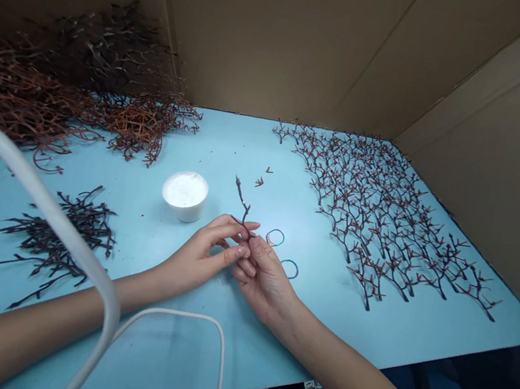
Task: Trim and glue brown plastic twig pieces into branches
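Pinching base of a thin dark twig (242, 201) betw. fingers of left hand (205, 248) and right hand (264, 277), both clamped on it just above mid-front of the blue tabletop (228, 143), tip up and away. Nearby: white cup (185, 194) of white paste to the L, two small rings (283, 240) beside the R fingers. Further R, rows of laid-out branches (386, 208); far L, a tangled brown heap (59, 90) and a dark bunch (61, 232).
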The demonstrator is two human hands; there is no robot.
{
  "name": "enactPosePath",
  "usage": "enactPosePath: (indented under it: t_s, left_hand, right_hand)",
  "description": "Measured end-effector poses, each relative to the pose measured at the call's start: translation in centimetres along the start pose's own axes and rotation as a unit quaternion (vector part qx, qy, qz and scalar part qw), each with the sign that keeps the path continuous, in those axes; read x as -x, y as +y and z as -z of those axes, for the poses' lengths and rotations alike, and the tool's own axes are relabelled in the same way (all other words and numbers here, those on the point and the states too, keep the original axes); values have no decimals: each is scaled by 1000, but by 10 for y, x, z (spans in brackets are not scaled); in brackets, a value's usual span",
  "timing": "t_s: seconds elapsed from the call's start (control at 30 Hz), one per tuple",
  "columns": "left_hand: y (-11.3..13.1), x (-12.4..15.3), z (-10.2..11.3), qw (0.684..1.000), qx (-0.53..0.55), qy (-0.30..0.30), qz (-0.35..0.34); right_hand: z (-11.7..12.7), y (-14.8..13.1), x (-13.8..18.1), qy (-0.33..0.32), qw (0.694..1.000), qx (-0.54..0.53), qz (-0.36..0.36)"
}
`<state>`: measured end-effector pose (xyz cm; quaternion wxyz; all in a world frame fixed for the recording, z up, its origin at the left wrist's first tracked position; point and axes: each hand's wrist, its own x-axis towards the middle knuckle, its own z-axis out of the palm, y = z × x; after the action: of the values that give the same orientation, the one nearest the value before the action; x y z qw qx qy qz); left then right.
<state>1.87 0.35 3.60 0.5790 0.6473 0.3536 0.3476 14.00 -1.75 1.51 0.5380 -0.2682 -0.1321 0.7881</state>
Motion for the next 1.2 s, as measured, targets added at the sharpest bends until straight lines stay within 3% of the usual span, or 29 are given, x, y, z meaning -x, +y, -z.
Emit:
enactPosePath:
  t_s: [0.33,0.57,0.83,1.2]
  left_hand:
    - [-2,1,-5,997,42,52,41]
    - [-4,0,0,995,45,77,41]
    - [-1,1,13,986,68,151,-18]
    - [-13,4,3,986,103,92,94]
  right_hand:
    - [-3,12,1,32,998,2,-54]
    - [-6,9,3,1,998,10,-60]
    - [-14,-5,9,-32,998,50,-37]
    - [-14,-12,12,-17,998,56,13]
